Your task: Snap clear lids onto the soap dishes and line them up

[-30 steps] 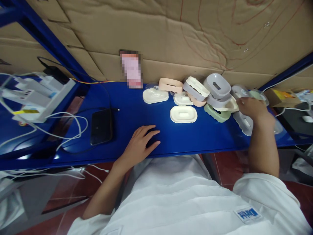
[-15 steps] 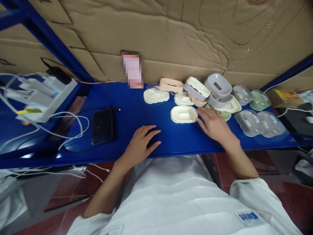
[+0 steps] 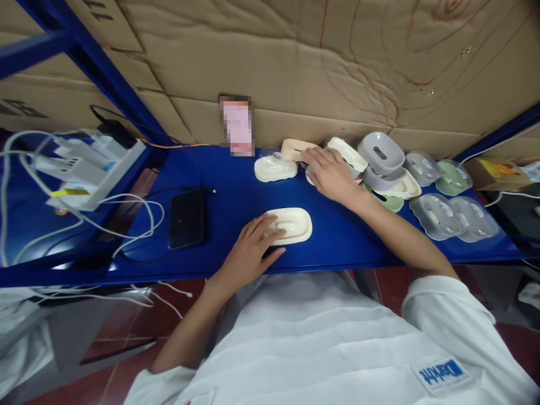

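Cream oval base (image 3: 300,225) flat on the blue desk (image 3: 236,197), near its front edge. Left hand (image 3: 250,250) over the base's left end: fingers spread, loosely curved, thumb apart, no closed grip. Right hand (image 3: 333,175) beyond the base, its fingers at the peach shell (image 3: 292,149); gripping or merely touching, cannot tell. Second cream base (image 3: 275,170) beyond the first, a little left. Stacked grey shell (image 3: 382,149) and green shell (image 3: 393,202) beyond and right of it. Clear-covered grey case (image 3: 436,216) well to its right; black slab-shaped device (image 3: 185,218) well to its left.
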The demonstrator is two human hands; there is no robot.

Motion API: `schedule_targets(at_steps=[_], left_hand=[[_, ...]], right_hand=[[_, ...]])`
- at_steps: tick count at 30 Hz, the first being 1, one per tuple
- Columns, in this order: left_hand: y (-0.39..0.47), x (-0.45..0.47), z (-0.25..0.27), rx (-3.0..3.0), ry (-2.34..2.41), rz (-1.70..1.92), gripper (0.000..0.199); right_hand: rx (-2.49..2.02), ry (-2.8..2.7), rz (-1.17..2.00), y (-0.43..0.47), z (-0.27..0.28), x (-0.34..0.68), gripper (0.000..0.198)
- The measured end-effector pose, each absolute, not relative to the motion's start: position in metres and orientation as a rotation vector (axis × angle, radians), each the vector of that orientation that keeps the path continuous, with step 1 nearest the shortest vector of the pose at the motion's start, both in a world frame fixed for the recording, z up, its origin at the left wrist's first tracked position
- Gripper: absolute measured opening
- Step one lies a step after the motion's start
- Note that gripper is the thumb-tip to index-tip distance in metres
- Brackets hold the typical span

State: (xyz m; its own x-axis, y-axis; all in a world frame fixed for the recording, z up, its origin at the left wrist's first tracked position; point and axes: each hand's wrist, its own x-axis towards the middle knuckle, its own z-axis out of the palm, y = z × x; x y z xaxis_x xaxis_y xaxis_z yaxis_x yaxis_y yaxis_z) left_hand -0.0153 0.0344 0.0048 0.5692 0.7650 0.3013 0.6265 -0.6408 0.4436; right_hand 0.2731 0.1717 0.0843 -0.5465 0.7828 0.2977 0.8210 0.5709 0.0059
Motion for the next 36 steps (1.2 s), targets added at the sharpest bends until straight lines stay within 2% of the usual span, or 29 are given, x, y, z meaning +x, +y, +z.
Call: schedule_targets(at_steps=[5, 10, 12, 17, 19, 21, 26, 31, 36], left_hand=[[0.034, -0.015, 0.004, 2.477, 1.13, 0.752, 0.029], [0.033, -0.015, 0.003, 2.447, 1.09, 0.828, 0.027], [0.032, -0.015, 0.003, 2.429, 1.13, 0.823, 0.039], [0.031, -0.015, 0.003, 2.354, 1.255, 0.973, 0.086], [0.032, -0.015, 0.003, 2.39, 1.248, 1.03, 0.094], [0.034, -0.015, 0.003, 2.468, 1.219, 1.004, 0.088], [0.035, -0.014, 0.002, 2.634, 1.162, 0.943, 0.051], [0.034, -0.012, 0.002, 2.679, 1.154, 0.891, 0.045], [0.035, -0.012, 0.003, 2.642, 1.133, 0.921, 0.04]], right_hand=[[-1.649, -2.496, -0.221, 0.218, 0.078, 0.256, 0.046], [-1.466, -2.396, -0.138, 0.206, 0.076, 0.26, 0.043], [-1.316, -2.357, -0.063, 0.191, 0.075, 0.266, 0.043], [-0.959, -2.372, -0.055, 0.13, 0.068, 0.27, 0.04], [-0.829, -2.469, -0.056, 0.103, 0.061, 0.264, 0.037], [-0.709, -2.574, -0.055, 0.084, 0.053, 0.257, 0.037], [-0.52, -2.73, -0.096, 0.072, 0.039, 0.247, 0.041], [-0.481, -2.689, -0.213, 0.075, 0.031, 0.25, 0.029], [-0.497, -2.704, -0.082, 0.075, 0.028, 0.252, 0.036]])
